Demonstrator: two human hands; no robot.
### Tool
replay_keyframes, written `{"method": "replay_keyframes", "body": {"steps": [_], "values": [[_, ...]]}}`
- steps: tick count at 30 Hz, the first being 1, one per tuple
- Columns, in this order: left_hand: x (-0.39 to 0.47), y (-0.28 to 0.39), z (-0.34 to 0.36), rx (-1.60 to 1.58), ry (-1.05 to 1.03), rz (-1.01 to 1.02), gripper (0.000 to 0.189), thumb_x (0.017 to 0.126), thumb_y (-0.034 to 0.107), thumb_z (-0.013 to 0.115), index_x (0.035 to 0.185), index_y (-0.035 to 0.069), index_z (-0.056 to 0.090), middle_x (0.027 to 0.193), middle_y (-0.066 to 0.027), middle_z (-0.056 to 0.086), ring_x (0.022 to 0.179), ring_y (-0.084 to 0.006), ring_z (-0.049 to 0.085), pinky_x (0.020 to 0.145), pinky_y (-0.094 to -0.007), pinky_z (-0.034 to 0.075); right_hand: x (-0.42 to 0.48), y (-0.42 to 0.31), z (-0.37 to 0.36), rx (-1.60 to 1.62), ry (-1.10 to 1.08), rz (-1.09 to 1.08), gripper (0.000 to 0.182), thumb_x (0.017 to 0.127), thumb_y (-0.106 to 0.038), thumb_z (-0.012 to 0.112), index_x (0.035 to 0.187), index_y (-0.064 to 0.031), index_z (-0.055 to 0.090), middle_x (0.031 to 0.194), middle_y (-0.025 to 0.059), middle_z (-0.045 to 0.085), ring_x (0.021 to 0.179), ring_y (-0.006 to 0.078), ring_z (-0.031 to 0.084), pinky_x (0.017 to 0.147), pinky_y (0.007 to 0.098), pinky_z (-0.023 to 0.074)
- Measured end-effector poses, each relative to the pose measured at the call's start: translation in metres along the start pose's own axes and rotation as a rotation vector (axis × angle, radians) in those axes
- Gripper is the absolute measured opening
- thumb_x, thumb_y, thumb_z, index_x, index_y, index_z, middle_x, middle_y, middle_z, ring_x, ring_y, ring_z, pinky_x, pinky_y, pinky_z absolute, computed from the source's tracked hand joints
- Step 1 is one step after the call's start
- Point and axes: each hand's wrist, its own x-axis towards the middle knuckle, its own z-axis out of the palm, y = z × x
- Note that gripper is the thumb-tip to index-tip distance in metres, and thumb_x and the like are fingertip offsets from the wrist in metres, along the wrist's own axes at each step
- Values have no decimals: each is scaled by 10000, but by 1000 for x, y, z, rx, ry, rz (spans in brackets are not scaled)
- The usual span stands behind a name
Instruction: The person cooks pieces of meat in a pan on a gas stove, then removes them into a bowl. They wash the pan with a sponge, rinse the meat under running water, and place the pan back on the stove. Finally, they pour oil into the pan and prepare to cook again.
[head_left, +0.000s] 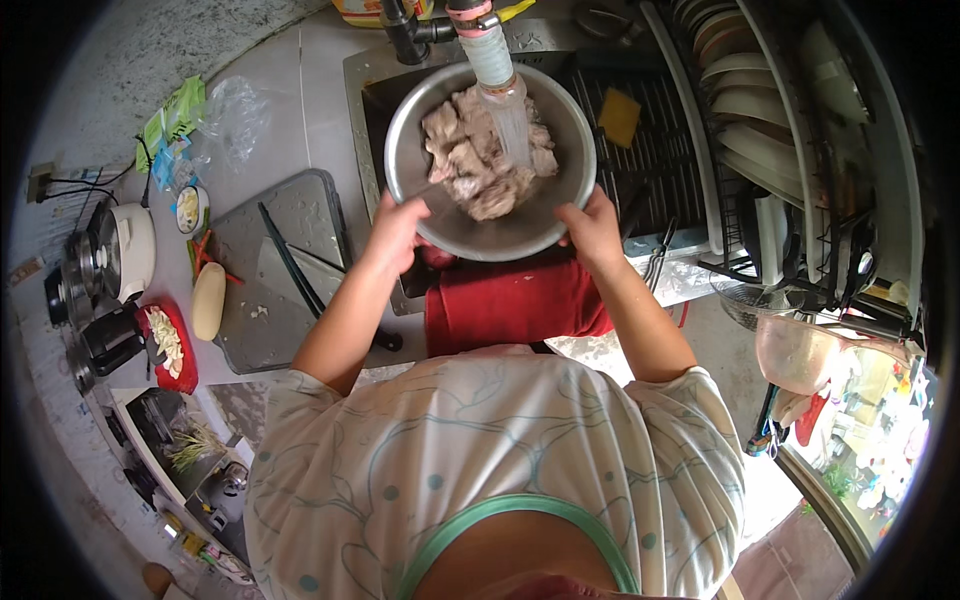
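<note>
A round stainless steel bowl (409, 217) is held over the sink by both my hands. Inside it lie several chunks of pale, greyish-brown meat (472, 154). Water runs onto them from the hose-like spout of a tap (487, 56) above the bowl. My left hand (397, 229) grips the rim at the near left, thumb on top. On the near right, my right hand (594, 229) grips the rim in the same way. The fingers under the bowl are mostly hidden. A red cloth (517, 300) lies over the counter's front edge, between my forearms.
Left of the sink, a cutting board (247, 322) carries a cleaver (289, 277) and dark chopsticks (281, 244). Beyond it are a peeled pale vegetable (208, 301), red chillies (201, 251) and a white pot (133, 251). A yellow sponge (619, 118) and a dish rack with plates (750, 105) stand right.
</note>
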Motion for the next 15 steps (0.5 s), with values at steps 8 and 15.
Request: {"method": "replay_keyframes", "body": {"steps": [8, 15], "values": [[14, -15, 28, -60, -100, -118, 365, 738, 3, 538, 1077, 103, 447, 883, -73, 558, 690, -197, 602, 487, -340, 543, -9, -12, -23, 33, 221, -137, 280, 733, 3, 516, 1012, 33, 525, 742, 52, 578, 484, 102, 501, 406, 212, 407], [1, -35, 26, -138, -72, -119, 357, 726, -31, 550, 1055, 76, 464, 870, -78, 564, 689, -217, 604, 431, -340, 510, -34, -18, -36, -67, 138, -154, 276, 753, -1, 534, 1025, 40, 529, 820, 75, 614, 606, 106, 582, 465, 215, 456]]}}
